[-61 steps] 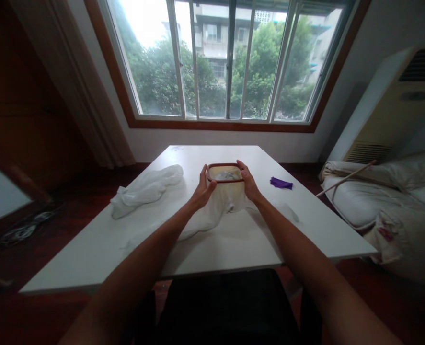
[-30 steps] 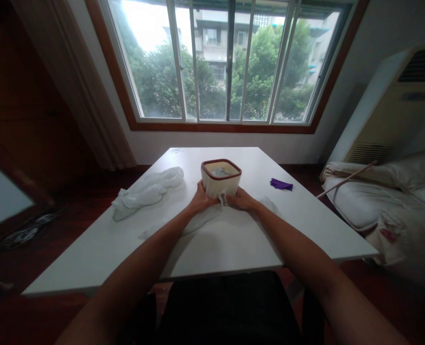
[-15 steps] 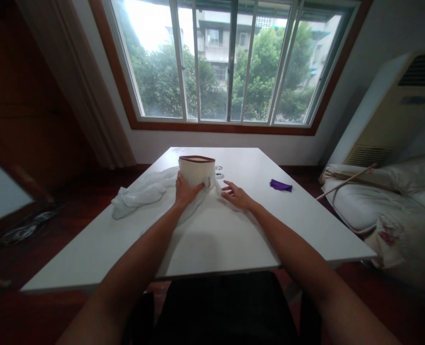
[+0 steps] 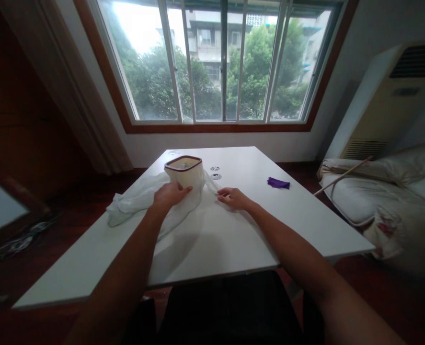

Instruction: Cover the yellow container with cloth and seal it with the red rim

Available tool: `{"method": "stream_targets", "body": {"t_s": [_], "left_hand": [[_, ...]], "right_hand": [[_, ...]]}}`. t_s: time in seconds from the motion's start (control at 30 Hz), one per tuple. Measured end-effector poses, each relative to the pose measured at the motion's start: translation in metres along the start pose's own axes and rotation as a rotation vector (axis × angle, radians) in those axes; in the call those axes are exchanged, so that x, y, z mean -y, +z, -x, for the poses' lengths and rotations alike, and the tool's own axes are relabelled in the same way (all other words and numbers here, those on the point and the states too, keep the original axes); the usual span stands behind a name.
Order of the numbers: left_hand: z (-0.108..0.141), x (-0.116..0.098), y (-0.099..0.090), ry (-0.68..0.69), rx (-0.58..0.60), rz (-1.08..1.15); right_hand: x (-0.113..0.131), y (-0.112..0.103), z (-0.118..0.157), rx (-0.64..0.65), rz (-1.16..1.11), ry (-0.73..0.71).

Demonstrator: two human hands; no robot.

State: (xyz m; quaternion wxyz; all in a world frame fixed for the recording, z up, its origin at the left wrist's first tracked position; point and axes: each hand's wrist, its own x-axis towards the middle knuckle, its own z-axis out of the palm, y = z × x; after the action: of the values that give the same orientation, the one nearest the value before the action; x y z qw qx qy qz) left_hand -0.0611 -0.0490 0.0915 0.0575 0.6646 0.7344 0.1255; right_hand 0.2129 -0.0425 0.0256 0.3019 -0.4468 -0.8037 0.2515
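Observation:
A small cream bin (image 4: 184, 177) with a square brown rim stands on the white table, tilted slightly, its opening facing up. A thin, see-through white plastic bag (image 4: 135, 199) wraps around its lower part and spreads out to the left. My left hand (image 4: 171, 194) grips the bin's near left side through or over the bag, thumb across the front; some of its fingers are hidden. To the right of the bin, my right hand (image 4: 232, 197) pinches a stretched edge of the bag between thumb and fingers.
On the white table (image 4: 234, 244), a purple cloth (image 4: 279, 183) lies to the right. Two round fittings (image 4: 215, 176) sit beyond my right hand. A covered sofa (image 4: 356, 187) with a stick (image 4: 343, 176) stands at the right, and a window is ahead.
The bin has shifted left and tipped so its opening shows more. My left hand moved left with it. My right hand's fingers, apart before, have closed on the bag's edge and pulled it taut.

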Motion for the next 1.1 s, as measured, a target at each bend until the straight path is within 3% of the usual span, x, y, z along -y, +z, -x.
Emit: {"method": "stream_targets", "body": {"t_s": [0.07, 0.13, 0.27, 0.37, 0.6, 0.77, 0.9, 1.1], "left_hand": [[0.004, -0.012, 0.007, 0.155, -0.018, 0.062], [0.005, -0.025, 0.026, 0.310, -0.054, 0.127], [-0.003, -0.036, 0.073, 0.433, -0.179, 0.150], [-0.019, -0.033, 0.091, 0.441, -0.218, 0.132], [-0.073, -0.032, 0.101, 0.331, -0.178, 0.069], [-0.115, -0.027, 0.105, 0.265, -0.168, 0.076], [-0.136, -0.014, 0.105, 0.261, -0.163, 0.087], [-0.139, -0.001, 0.094, 0.307, -0.156, 0.091]], "right_hand": [[-0.001, -0.001, -0.001, -0.015, -0.003, 0.052], [-0.004, 0.000, -0.003, -0.022, -0.030, 0.091], [-0.011, -0.001, -0.007, -0.070, -0.070, 0.090], [-0.015, -0.006, -0.008, -0.133, -0.044, 0.073], [-0.044, -0.044, -0.008, -0.342, 0.082, 0.169], [-0.085, -0.091, 0.006, -0.573, 0.334, 0.550], [-0.110, -0.110, 0.022, -0.602, 0.500, 0.831], [-0.125, -0.108, 0.028, -0.518, 0.469, 1.046]]}}
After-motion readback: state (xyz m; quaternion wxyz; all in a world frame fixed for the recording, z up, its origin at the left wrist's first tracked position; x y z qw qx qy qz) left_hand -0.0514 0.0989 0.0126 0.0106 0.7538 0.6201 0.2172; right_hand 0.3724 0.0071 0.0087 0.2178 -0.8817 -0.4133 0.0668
